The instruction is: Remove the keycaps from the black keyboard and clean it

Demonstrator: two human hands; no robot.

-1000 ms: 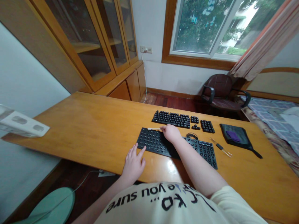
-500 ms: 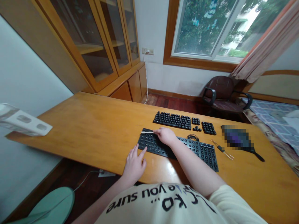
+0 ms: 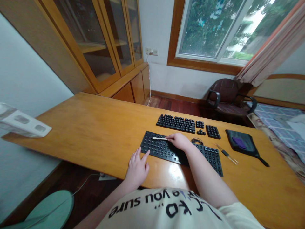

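A black keyboard base (image 3: 209,156) with its keycaps off lies on the wooden desk (image 3: 95,130) in front of me. My right hand (image 3: 179,141) is closed on a thin white stick (image 3: 159,138), whose tip rests on the base's upper left rows. My left hand (image 3: 137,168) lies flat with fingers spread at the base's near left corner, the index finger touching its edge. The removed keycaps (image 3: 177,122) are laid out in keyboard order just beyond the base.
A wire keycap puller (image 3: 227,154) and a black cloth with a purple piece and a dark handle (image 3: 240,143) lie to the right. A coiled black cable (image 3: 196,140) sits behind the base. A white object (image 3: 22,122) juts in at the left. A chair (image 3: 226,95) stands beyond the desk.
My right hand has slid the white stick to the right and nearer, from the base's far left edge onto its inner rows. My left hand has stayed put.
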